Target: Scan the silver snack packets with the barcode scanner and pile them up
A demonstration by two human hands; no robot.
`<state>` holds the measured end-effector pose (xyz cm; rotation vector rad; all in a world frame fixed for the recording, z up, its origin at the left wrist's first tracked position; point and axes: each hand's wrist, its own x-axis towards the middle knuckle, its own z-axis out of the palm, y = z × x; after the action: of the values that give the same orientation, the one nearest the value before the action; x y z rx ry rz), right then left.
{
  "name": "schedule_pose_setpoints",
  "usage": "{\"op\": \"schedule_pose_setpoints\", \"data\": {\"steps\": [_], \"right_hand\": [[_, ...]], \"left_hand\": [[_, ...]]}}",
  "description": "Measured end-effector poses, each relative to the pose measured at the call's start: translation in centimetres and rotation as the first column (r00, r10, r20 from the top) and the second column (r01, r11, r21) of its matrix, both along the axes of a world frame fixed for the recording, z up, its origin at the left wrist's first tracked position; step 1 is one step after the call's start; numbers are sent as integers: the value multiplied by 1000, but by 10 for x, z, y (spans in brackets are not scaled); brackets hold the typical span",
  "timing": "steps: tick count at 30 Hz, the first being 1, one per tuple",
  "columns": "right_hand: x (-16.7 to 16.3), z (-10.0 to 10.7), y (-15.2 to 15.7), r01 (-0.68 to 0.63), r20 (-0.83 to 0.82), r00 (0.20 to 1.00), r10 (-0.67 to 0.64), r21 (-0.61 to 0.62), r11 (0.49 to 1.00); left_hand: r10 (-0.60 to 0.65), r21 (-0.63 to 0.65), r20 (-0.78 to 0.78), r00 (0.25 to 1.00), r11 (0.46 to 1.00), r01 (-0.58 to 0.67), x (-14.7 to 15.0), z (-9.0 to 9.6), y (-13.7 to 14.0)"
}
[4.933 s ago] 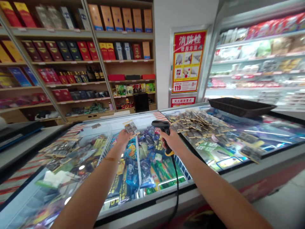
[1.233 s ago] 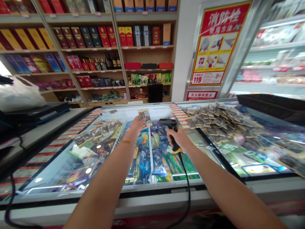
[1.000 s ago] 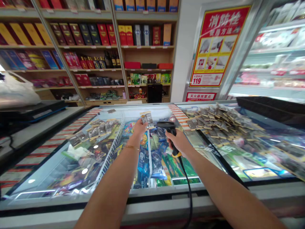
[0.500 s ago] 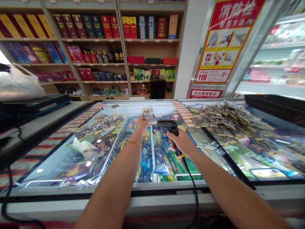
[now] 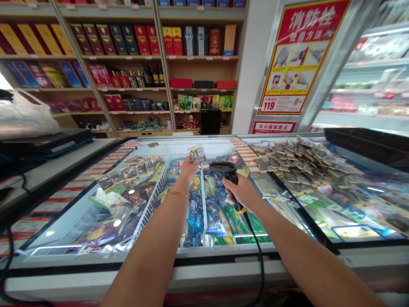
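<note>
My left hand (image 5: 189, 167) pinches a small snack packet (image 5: 198, 156) by its side, above the glass top of a chest freezer (image 5: 220, 145). In my right hand (image 5: 240, 190) is a black barcode scanner (image 5: 230, 177), fingers wrapped round its handle. The scanner's head points left at the packet, close to it with a small gap. From the handle's base a black cable (image 5: 257, 247) runs down over the freezer's front edge. A large heap of similar packets (image 5: 297, 160) lies on the glass to the right, and a smaller group of packets (image 5: 140, 166) to the left.
Under the glass, wire baskets (image 5: 153, 196) hold bagged frozen goods. A long black tray (image 5: 367, 147) stands at the right. On the left counter are a flat black device (image 5: 47, 143) and a white plastic bag (image 5: 25, 113). Shelves of boxes (image 5: 124, 38) line the back.
The camera view has shifted slightly. Both hands keep their grip, the packet and scanner staying almost in the same place relative to each other.
</note>
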<state>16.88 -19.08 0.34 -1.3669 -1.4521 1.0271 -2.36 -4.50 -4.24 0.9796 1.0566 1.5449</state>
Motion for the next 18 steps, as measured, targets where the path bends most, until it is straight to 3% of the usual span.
{"op": "schedule_pose_setpoints", "data": {"steps": [9, 14, 18], "right_hand": [[1, 1, 5, 4, -101, 995, -5, -8, 1000], [12, 13, 14, 102, -247, 962, -112, -54, 993], [44, 29, 17, 145, -372, 916, -150, -41, 989]], "left_hand": [[-32, -1, 49, 998, 999, 33, -3, 6, -1], [28, 7, -79, 997, 1000, -27, 5, 11, -5], [67, -36, -135, 989, 997, -73, 32, 27, -4]]}}
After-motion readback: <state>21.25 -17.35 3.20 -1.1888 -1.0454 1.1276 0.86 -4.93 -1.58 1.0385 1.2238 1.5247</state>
